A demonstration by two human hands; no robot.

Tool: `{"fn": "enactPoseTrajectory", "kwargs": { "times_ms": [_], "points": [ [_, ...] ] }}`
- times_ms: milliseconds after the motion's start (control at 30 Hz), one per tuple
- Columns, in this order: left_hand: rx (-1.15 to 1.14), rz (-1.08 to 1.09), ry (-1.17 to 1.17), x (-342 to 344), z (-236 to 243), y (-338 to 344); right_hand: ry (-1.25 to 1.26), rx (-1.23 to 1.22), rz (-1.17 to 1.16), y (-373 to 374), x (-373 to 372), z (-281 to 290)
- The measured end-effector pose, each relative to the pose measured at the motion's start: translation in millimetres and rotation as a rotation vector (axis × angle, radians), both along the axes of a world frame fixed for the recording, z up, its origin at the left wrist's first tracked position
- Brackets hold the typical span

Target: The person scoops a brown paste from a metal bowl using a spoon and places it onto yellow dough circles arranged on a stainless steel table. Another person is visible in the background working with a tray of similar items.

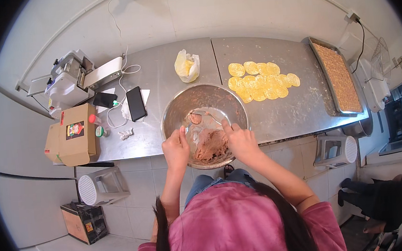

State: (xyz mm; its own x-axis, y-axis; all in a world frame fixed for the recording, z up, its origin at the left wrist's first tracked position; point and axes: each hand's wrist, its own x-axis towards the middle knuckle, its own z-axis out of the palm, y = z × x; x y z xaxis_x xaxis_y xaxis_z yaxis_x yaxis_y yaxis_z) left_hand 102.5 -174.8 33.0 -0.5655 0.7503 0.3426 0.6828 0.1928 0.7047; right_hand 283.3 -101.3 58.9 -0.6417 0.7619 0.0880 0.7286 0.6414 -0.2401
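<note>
A large steel mixing bowl (177, 106) sits at the front edge of the metal table. Pinkish minced filling (210, 146) is heaped on its near side, and smears coat the wall. My left hand (176, 148) is closed on the bowl's near left rim. Over the right side of the bowl, my right hand (241, 141) grips a metal spoon (214, 118). A lump of filling (195, 118) rests at the spoon's far end, inside the bowl. Thin round yellow wrappers (261, 83) lie in overlapping rows right of the bowl.
Behind the bowl stands a plastic bag (187, 66) with yellow contents. Left are a phone (136, 104), another dark device (105, 100), a cardboard box (76, 135) and a white machine (67, 81). A full baking tray (325, 75) lies far right. Another person (381, 201) is at lower right.
</note>
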Motion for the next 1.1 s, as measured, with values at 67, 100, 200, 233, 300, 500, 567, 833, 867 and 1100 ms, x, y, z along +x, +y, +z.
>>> {"fn": "enactPoseTrajectory", "kwargs": {
  "times_ms": [67, 100, 200, 233, 300, 500, 567, 833, 867, 1100],
  "points": [
    [-0.003, -0.034, 0.157, 0.9, -0.9, 2.2, -0.034, -0.043, -0.037, -2.8, -3.5, 8.4],
    [-0.008, -0.053, 0.235, 2.1, -1.5, 2.2, -0.044, -0.057, -0.022, -2.7, -3.3, 12.6],
    [-0.018, -0.094, 0.408, 6.5, 0.6, 2.6, -0.029, -0.1, 0.039, 7.1, -1.4, 15.3],
    [-0.026, -0.12, 0.439, 7.5, 1.2, 3.4, 0.006, -0.112, 0.07, 13.6, 2.8, 6.8],
    [-0.04, -0.174, 0.501, 8.4, 2.3, 5.4, 0.136, -0.298, 0.123, 31.8, 12.3, -10.4],
    [-0.029, -0.169, 0.518, 10.0, -5.2, 10.3, 0.646, -1.718, -0.166, 56.5, 40.4, -15.6],
    [-0.094, -0.17, 0.496, 11.6, -6.2, 11.6, 0.858, -1.888, -0.11, 59.0, 56.1, -21.3],
    [-0.162, -0.118, 0.382, 14.8, -11.1, 5.5, 1.177, -0.58, -0.403, 94.5, 133.5, 47.8],
    [-0.16, -0.108, 0.377, 16.4, -10.6, 5.5, 1.046, -0.323, -0.493, 102.6, 143.6, 45.0],
    [-0.207, -0.067, 0.354, 18.1, -6.7, 2.0, 0.149, 0.195, -0.909, 157.2, 191.5, -143.4]
  ]
}}
